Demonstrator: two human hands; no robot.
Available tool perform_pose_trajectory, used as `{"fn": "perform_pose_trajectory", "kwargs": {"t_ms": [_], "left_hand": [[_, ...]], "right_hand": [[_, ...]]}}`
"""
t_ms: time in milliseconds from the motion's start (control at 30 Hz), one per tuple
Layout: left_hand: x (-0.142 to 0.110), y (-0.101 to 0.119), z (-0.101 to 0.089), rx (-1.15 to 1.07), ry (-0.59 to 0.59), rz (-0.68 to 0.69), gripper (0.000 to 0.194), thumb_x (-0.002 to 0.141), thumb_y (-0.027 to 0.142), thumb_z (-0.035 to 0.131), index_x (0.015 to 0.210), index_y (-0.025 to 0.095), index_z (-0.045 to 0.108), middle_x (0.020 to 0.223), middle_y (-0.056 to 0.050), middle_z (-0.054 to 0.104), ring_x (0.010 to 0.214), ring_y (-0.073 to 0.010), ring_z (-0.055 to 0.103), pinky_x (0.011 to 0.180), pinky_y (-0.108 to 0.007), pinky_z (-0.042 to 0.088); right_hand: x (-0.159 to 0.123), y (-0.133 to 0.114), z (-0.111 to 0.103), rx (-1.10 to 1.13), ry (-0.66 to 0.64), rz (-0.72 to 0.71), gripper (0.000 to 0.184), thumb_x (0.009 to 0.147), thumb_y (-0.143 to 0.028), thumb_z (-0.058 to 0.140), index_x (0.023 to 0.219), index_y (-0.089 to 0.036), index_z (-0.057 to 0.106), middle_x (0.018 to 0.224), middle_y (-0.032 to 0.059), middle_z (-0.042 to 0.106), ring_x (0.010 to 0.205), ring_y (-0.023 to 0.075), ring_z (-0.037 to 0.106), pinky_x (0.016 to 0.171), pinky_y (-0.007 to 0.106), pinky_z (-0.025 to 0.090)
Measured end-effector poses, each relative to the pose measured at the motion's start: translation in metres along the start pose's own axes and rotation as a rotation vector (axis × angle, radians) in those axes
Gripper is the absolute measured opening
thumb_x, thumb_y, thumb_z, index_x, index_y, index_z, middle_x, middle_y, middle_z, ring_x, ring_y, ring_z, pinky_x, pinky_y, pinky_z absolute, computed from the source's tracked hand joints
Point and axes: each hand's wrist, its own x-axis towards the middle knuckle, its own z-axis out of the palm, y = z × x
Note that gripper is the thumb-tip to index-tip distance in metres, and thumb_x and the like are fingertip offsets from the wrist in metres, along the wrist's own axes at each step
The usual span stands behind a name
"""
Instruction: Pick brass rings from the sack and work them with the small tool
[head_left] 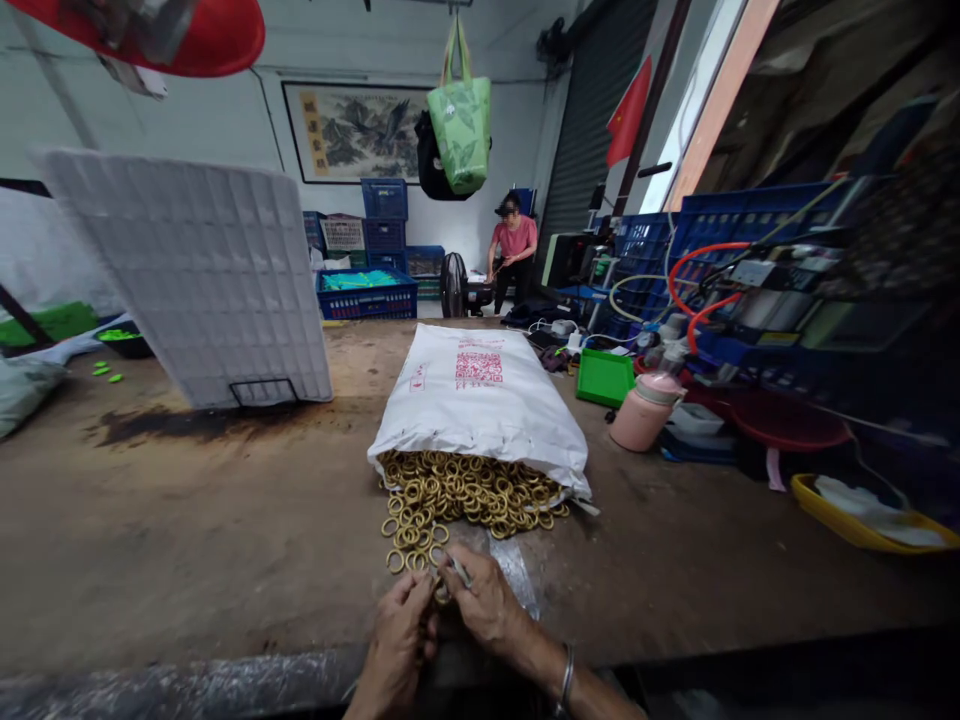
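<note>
Head: right hand (pixel 487 603) pinches slim tool (pixel 460 572) beside curled left hand (pixel 401 622).

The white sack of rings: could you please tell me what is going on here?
A person's left hand and right hand are close together over the table, a ring between them. The right holds a slim pale object; the left's grip is unclear. Beyond lies the white sack, golden rings heaped at its mouth.

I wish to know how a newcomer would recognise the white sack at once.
On the brown table, look just beyond the right hand. There lies a white sack, gold-coloured rings spilling from its near end; its red square code distinguishes it from the white panel standing left.
</note>
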Motion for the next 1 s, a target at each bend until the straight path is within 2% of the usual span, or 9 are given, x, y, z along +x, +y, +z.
{"fn": "perform_pose_trajectory", "kwargs": {"t_ms": [133,267,367,500,600,700,767,867,1000], "left_hand": [[-0.007,0.006,0.003,-0.013,-0.085,-0.048,0.041,0.063,0.052,0.067,0.073,0.018,0.049,0.056,0.007,0.045,0.04,-0.0037,0.039,0.036,-0.014,0.022],[-0.011,0.006,0.006,0.063,-0.042,-0.004,0.037,0.066,0.051,0.064,0.072,0.018,0.049,0.051,0.007,0.043,0.038,-0.0045,0.035,0.037,-0.016,0.022],[-0.011,0.006,0.008,0.289,0.053,0.164,0.03,0.072,0.046,0.058,0.066,0.017,0.053,0.047,0.006,0.043,0.04,-0.0066,0.034,0.042,-0.019,0.027],[-0.009,0.008,0.009,0.461,0.123,0.446,0.013,0.07,0.028,0.061,0.062,0.018,0.061,0.059,0.0,0.055,0.059,-0.0129,0.047,0.062,-0.023,0.037],[-0.008,0.008,0.009,0.474,0.119,0.508,0.005,0.067,0.024,0.063,0.065,0.02,0.065,0.067,-0.003,0.06,0.068,-0.017,0.05,0.072,-0.026,0.039],[-0.01,0.01,0.011,0.449,0.093,0.445,0.007,0.069,0.026,0.062,0.066,0.019,0.064,0.068,-0.002,0.059,0.07,-0.0165,0.05,0.072,-0.026,0.04],[-0.013,0.012,0.013,0.396,0.05,0.321,0.014,0.072,0.031,0.058,0.069,0.018,0.062,0.061,0.001,0.054,0.061,-0.0132,0.048,0.062,-0.024,0.039],[-0.016,0.013,0.014,0.337,-0.017,0.16,0.024,0.076,0.041,0.052,0.075,0.018,0.057,0.049,0.006,0.044,0.042,-0.0083,0.038,0.044,-0.021,0.032],[-0.015,0.012,0.012,0.202,-0.089,0.056,0.028,0.073,0.046,0.056,0.078,0.018,0.052,0.056,0.006,0.047,0.039,-0.0051,0.038,0.037,-0.017,0.028]], "right_hand": [[-0.001,0.001,-0.001,0.019,0.043,0.052,0.024,0.087,-0.029,0.037,0.076,-0.018,0.055,0.066,-0.0003,0.054,0.061,0.0114,0.047,0.06,0.022,0.037],[-0.002,0.003,-0.001,0.014,0.05,0.095,0.027,0.087,-0.035,0.038,0.076,-0.017,0.055,0.067,-0.0001,0.054,0.062,0.0118,0.047,0.061,0.023,0.038],[-0.004,0.004,-0.003,0.007,0.022,0.116,0.029,0.088,-0.037,0.037,0.076,-0.017,0.054,0.067,-0.0003,0.054,0.062,0.0117,0.047,0.06,0.023,0.037],[-0.005,0.005,-0.007,0.026,-0.043,0.152,0.03,0.088,-0.036,0.037,0.071,-0.017,0.052,0.062,-0.0026,0.05,0.058,0.0104,0.043,0.057,0.022,0.035],[-0.004,0.005,-0.008,0.075,-0.054,0.192,0.029,0.085,-0.035,0.039,0.066,-0.017,0.051,0.059,-0.0036,0.047,0.057,0.01,0.042,0.055,0.021,0.034],[-0.002,0.003,-0.008,0.112,-0.043,0.244,0.029,0.083,-0.037,0.042,0.063,-0.017,0.049,0.057,-0.0042,0.045,0.056,0.0101,0.041,0.053,0.022,0.032],[-0.002,0.002,-0.008,0.131,-0.045,0.27,0.03,0.082,-0.038,0.041,0.063,-0.017,0.049,0.057,-0.0039,0.045,0.057,0.0105,0.042,0.053,0.022,0.032],[-0.002,0.002,-0.007,0.139,-0.048,0.283,0.029,0.082,-0.038,0.039,0.065,-0.017,0.049,0.058,-0.0035,0.046,0.058,0.011,0.043,0.054,0.023,0.032],[-0.002,0.004,-0.006,0.136,-0.055,0.28,0.028,0.081,-0.037,0.04,0.065,-0.017,0.049,0.059,-0.0038,0.046,0.058,0.0106,0.042,0.055,0.023,0.032]]}}
